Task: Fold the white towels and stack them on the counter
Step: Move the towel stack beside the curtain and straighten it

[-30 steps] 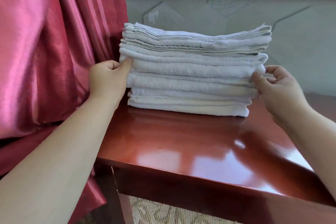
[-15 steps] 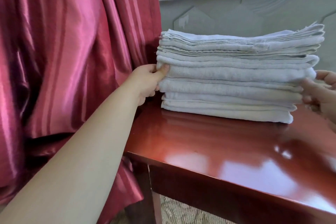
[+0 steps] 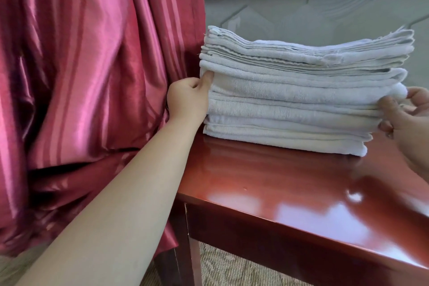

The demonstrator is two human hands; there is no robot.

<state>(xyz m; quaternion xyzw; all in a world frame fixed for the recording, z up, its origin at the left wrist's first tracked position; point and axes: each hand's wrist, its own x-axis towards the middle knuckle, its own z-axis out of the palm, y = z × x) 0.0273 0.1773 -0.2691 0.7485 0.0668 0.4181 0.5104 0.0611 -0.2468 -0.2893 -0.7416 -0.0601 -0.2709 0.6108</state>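
Folded white towels (image 3: pixel 301 90) stacked, countertop (image 3: pixel 290 181).

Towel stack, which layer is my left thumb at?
The thick fluffy towel midway up: the left hand has its thumb wedged just above its left end, beneath the thinner towels.

towel stack (image 3: pixel 301 90): on counter (image 3: pixel 290 183), back-left corner | curtain (image 3: pixel 92 76): left of counter | hands: at stack's ends

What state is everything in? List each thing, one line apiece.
towel stack: folded, piled on the counter, edges slightly uneven.
left hand: thumb tucked between layers at the stack's left end, fingers curled.
right hand: pinches a layer at the stack's right end.
counter: glossy, bearing the stack.
curtain: hanging, bunched beside the counter.
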